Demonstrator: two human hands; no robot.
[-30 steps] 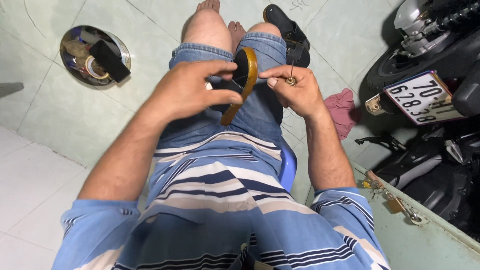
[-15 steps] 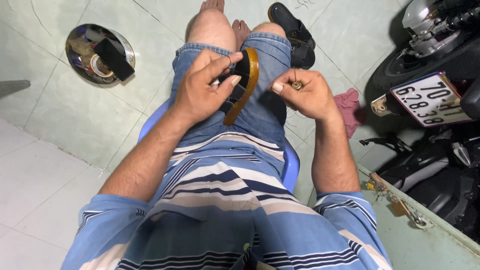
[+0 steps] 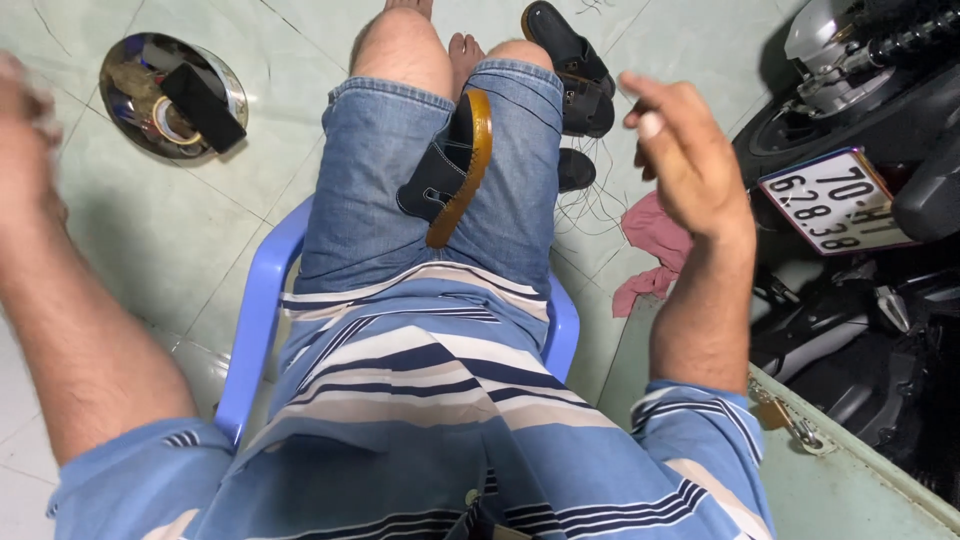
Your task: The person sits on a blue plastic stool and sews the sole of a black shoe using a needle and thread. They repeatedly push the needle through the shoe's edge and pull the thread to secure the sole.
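Sandal (image 3: pixel 452 168), black upper with tan sole, lies on its edge in the gap between the two thighs, resting on the blue denim shorts (image 3: pixel 380 190). Neither hand touches it.

Right hand (image 3: pixel 682 160): raised above the right knee, well apart from the sandal. Fingers loosely curled toward the palm, thumb and fingertips drawn near one another; whether anything thin is pinched there cannot be told.

Left hand (image 3: pixel 22 105): raised at the left edge of view, motion-blurred. Finger state cannot be told. Nothing visibly held.

Seat: light blue plastic chair (image 3: pixel 255 320), its armrests showing on either side of the striped shirt (image 3: pixel 420 400).

Container: round shiny metal bowl (image 3: pixel 120 75) on the green tiled floor (image 3: pixel 230 220), upper left. Contents: a black rectangular block (image 3: pixel 205 105) lying across the top, a roll of tape (image 3: pixel 170 125) beneath it, and smaller dark items too indistinct to identify.

Floor beyond the knees: more black sandals (image 3: pixel 570 55), one close against the other. Loose dark threads (image 3: pixel 590 205) lie beside them, and a crumpled pink cloth (image 3: pixel 650 250) just right of the chair.

Right edge: a parked motorbike (image 3: pixel 860 90) with a white number plate (image 3: pixel 835 200).
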